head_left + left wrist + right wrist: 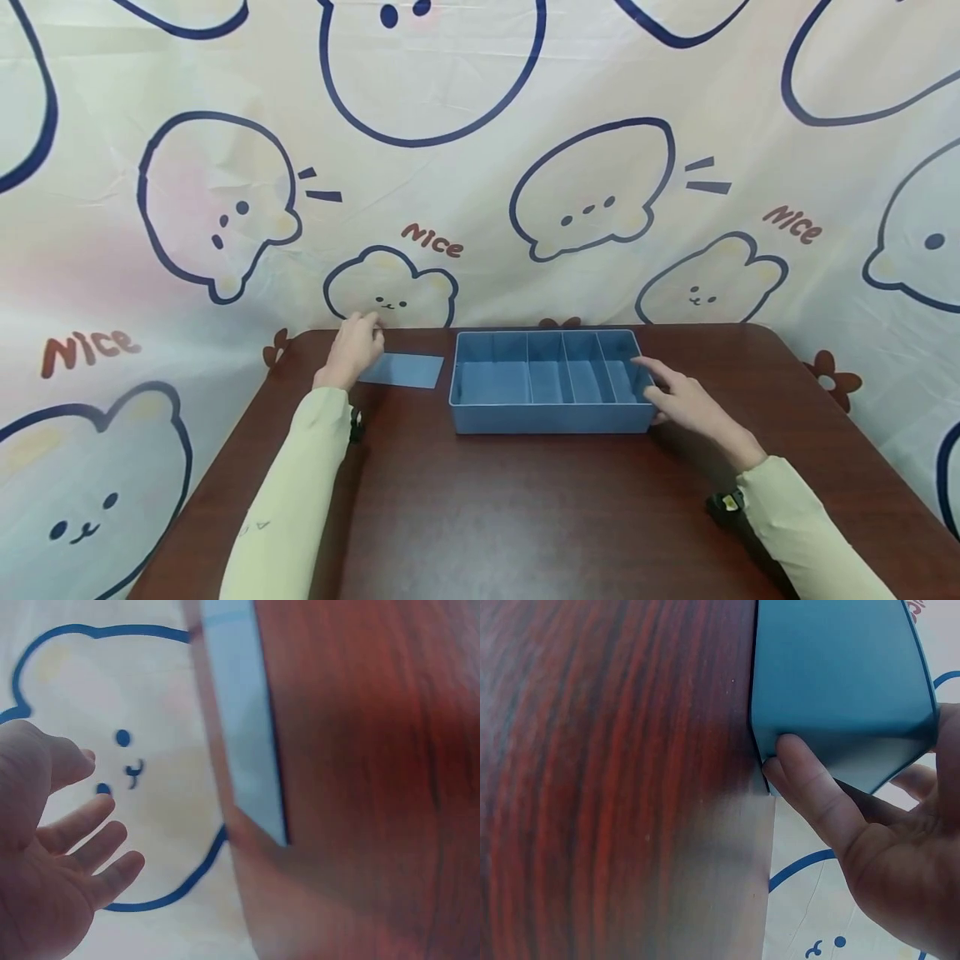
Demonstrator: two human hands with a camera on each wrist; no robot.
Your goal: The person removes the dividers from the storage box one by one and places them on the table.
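A blue rectangular box [555,419] with thin dividers stands on the dark wooden table. A flat light-blue panel [405,372] lies to its left, toward the back edge. My left hand [356,350] hovers by the panel's left end, holding nothing; in the left wrist view its fingers [112,874] bend loosely, apart from the panel. At the box's right end is my right hand [693,408], fingers spread around the corner and rim. The right wrist view has two extended fingers [814,787] touching the low part of the box's end wall.
The brown tabletop [540,508] spreads in front of the box and to both sides. A pale curtain [480,192] printed with cartoon bears hangs right behind the table's back edge. Dark wrist straps [726,505] show at both sleeves.
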